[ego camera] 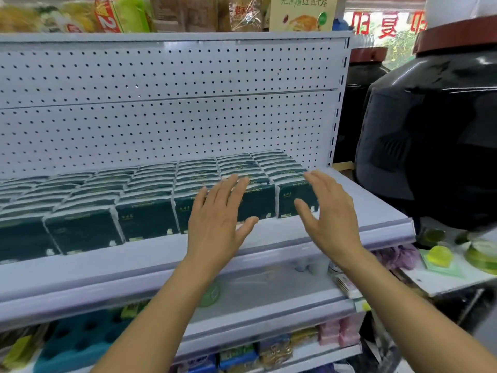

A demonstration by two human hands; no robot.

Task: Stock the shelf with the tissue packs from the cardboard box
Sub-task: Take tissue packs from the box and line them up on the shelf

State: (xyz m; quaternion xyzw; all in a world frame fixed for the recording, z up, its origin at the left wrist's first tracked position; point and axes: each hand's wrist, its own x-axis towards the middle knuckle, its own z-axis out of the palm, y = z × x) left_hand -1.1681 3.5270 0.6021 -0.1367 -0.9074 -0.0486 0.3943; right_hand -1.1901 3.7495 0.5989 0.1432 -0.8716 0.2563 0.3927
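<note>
Squaring up dark green tissue packs [258, 200] at shelf [376, 227] right end, left hand [217, 214] and right hand [330, 211] fingers spread, empty; next probably back to box.

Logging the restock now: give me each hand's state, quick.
Left hand: open, fingers straight, in front of the tissue packs, holding nothing.
Right hand: open, holding nothing.

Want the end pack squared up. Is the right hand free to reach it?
Probably yes: the open right hand hovers right in front of the end pack, holding nothing, with nothing between them.
</note>
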